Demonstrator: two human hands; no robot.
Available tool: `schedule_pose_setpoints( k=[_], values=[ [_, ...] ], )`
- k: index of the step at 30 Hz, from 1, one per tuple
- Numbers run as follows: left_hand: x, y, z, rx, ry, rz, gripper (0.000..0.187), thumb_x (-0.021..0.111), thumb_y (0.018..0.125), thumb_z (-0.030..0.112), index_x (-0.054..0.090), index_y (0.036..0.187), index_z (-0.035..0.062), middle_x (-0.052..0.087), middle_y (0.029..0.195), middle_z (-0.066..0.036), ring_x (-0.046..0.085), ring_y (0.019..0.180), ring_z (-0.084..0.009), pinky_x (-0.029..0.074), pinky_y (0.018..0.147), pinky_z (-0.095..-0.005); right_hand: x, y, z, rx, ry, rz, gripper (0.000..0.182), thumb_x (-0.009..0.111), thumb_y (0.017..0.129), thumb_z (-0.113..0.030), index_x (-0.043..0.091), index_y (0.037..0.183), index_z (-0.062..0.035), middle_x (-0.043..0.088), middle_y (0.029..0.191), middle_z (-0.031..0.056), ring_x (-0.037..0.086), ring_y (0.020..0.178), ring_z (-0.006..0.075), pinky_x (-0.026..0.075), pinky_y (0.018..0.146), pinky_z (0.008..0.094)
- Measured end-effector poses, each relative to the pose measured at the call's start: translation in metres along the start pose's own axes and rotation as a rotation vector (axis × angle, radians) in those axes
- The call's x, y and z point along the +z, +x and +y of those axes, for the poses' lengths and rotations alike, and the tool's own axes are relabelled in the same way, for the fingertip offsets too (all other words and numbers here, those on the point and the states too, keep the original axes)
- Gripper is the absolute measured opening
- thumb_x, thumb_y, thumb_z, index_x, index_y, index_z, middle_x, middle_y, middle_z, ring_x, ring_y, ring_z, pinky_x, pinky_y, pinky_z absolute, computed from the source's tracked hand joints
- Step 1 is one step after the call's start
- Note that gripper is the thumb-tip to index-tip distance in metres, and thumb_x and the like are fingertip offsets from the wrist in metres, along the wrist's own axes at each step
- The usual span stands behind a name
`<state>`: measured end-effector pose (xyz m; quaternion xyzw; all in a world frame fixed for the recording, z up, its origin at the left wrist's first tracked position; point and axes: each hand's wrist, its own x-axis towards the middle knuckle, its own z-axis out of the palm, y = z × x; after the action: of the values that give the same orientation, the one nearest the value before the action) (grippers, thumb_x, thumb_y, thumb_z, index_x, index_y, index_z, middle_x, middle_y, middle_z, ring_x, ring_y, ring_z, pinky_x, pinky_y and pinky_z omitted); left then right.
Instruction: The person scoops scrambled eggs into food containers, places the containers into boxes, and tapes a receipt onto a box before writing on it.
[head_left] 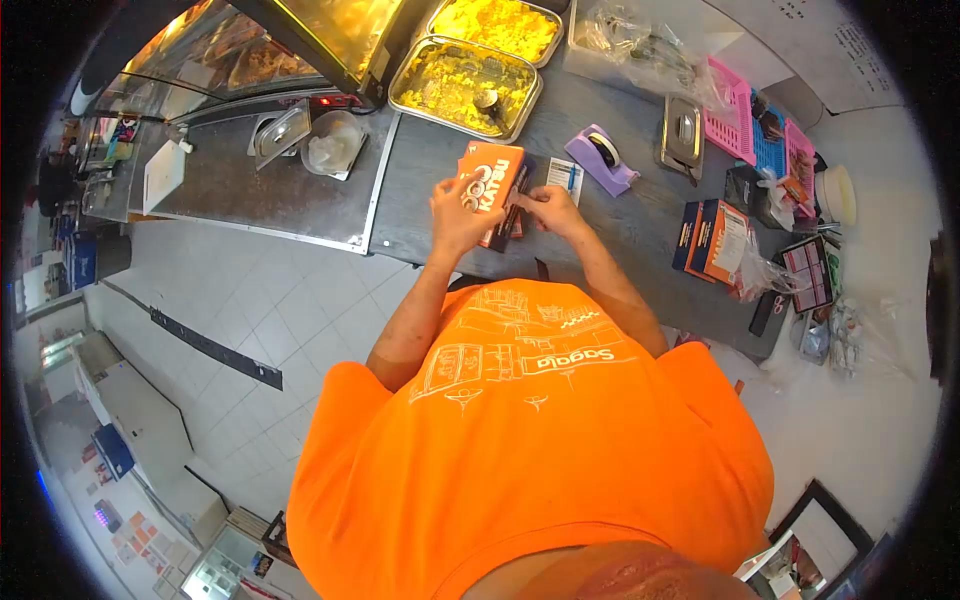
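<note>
An orange and black cardboard food box (489, 165) marked "KATSU" lies on the dark counter in front of me. My left hand (458, 218) lies over its left side, thumb and fingers gripping it. At the box's right edge, my right hand (552, 209) is pinched closed with its fingertips against the side. Whatever is between those fingertips is too small to make out. Just beyond my right hand are a paper slip (561, 180) and a blue pen (571, 178). A purple tape dispenser (604, 166) stands to the right of them.
Two metal trays hold yellow food; the nearer tray (398, 93) has a scoop in it. To the right are a lidded metal container (681, 133), pink baskets (730, 128) and more orange boxes (712, 242). A glass display case (300, 50) and plastic tub (333, 143) are left.
</note>
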<state>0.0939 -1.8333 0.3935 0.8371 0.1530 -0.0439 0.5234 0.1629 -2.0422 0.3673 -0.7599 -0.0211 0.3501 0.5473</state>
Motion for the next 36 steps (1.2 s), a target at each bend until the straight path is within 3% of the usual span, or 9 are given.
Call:
schedule_pose_setpoints(
  k=[2, 4, 7, 9, 11, 18, 24, 29, 36],
  values=[
    [0.008, 0.001, -0.006, -0.103, -0.474, -0.126, 0.084, 0.089, 0.061, 0.031, 0.059, 0.135, 0.0089, 0.061, 0.118, -0.017, 0.044, 0.125, -0.0324, 0.045, 0.098, -0.0435, 0.009, 0.004, 0.012, -0.104, 0.173, 0.067, 0.044, 0.081, 0.082, -0.044, 0.066, 0.093, -0.0039, 0.063, 0.067, 0.0044, 0.054, 0.052, 0.0075, 0.040, 0.044, 0.0270],
    [0.028, -0.014, -0.010, -0.032, -0.180, 0.146, 0.089, 0.090, 0.061, 0.035, 0.054, 0.139, 0.0107, 0.062, 0.117, -0.017, 0.038, 0.129, -0.0328, 0.038, 0.104, -0.0446, 0.013, 0.001, 0.010, -0.164, 0.190, 0.203, 0.043, 0.080, 0.084, -0.031, 0.061, 0.116, -0.0103, 0.068, 0.091, 0.0083, 0.062, 0.066, 0.0139, 0.047, 0.053, 0.0284],
    [0.053, -0.018, -0.032, 0.050, 0.004, 0.219, 0.096, 0.090, 0.066, 0.041, 0.044, 0.145, 0.0149, 0.053, 0.131, -0.017, 0.020, 0.137, -0.0342, 0.020, 0.113, -0.0485, 0.000, 0.016, 0.062, -0.532, -0.264, 0.624, 0.036, 0.076, 0.085, -0.024, 0.063, 0.118, -0.0150, 0.066, 0.102, 0.0068, 0.064, 0.089, 0.0229, 0.052, 0.073, 0.0381],
    [0.044, -0.014, -0.034, 0.096, 0.099, 0.116, 0.094, 0.088, 0.069, 0.042, 0.042, 0.147, 0.0164, 0.043, 0.139, -0.018, 0.014, 0.139, -0.0348, 0.015, 0.113, -0.0507, -0.011, -0.018, 0.066, -0.339, -0.888, 0.579, 0.038, 0.071, 0.086, -0.022, 0.065, 0.123, -0.0170, 0.062, 0.118, 0.0071, 0.051, 0.121, 0.0328, 0.040, 0.101, 0.0478],
    [0.039, -0.008, -0.043, 0.122, -0.072, 0.122, 0.089, 0.087, 0.073, 0.031, 0.041, 0.147, 0.0137, 0.031, 0.145, -0.020, 0.031, 0.135, -0.0359, 0.028, 0.113, -0.0468, -0.010, -0.036, 0.076, -0.336, -1.126, 0.645, 0.036, 0.069, 0.087, -0.024, 0.067, 0.123, -0.0174, 0.060, 0.124, 0.0074, 0.042, 0.133, 0.0346, 0.033, 0.109, 0.0489],
    [0.008, -0.003, -0.026, 0.186, -0.203, -0.021, 0.080, 0.084, 0.078, 0.019, 0.042, 0.146, 0.0080, 0.023, 0.149, -0.022, 0.045, 0.131, -0.0353, 0.040, 0.110, -0.0416, 0.008, -0.003, 0.062, -0.521, -0.267, 0.877, 0.024, 0.067, 0.087, -0.021, 0.073, 0.109, -0.0125, 0.059, 0.136, 0.0054, 0.036, 0.140, 0.0332, 0.025, 0.113, 0.0569],
    [-0.003, 0.006, -0.041, 0.422, 0.310, 0.153, 0.062, 0.070, 0.088, 0.044, 0.051, 0.143, 0.0227, 0.027, 0.156, -0.019, 0.027, 0.143, -0.0406, 0.025, 0.113, -0.0584, 0.067, -0.048, -0.025, -0.601, -0.885, 0.434, 0.031, 0.066, 0.084, -0.023, 0.070, 0.113, -0.0127, 0.055, 0.139, 0.0048, 0.041, 0.137, 0.0317, 0.021, 0.113, 0.0584],
    [-0.016, -0.002, -0.024, 0.377, 0.640, 0.083, 0.056, 0.070, 0.085, 0.051, 0.059, 0.137, 0.0339, 0.022, 0.159, -0.017, 0.018, 0.145, -0.0449, 0.020, 0.112, -0.0651, -0.046, -0.055, -0.018, -0.337, -0.523, 1.018, 0.057, 0.076, 0.078, -0.022, 0.057, 0.132, -0.0129, 0.052, 0.140, 0.0117, 0.048, 0.132, 0.0354, 0.037, 0.108, 0.0483],
    [-0.011, -0.002, -0.036, 0.341, 0.623, 0.063, 0.060, 0.071, 0.084, 0.053, 0.055, 0.140, 0.0366, 0.022, 0.159, -0.014, 0.015, 0.148, -0.0396, 0.015, 0.109, -0.0705, -0.122, -0.001, 0.079, -0.272, -0.441, 0.898, 0.057, 0.082, 0.074, -0.019, 0.056, 0.124, -0.0083, 0.062, 0.116, 0.0149, 0.062, 0.108, 0.0354, 0.048, 0.092, 0.0455]
  ],
)
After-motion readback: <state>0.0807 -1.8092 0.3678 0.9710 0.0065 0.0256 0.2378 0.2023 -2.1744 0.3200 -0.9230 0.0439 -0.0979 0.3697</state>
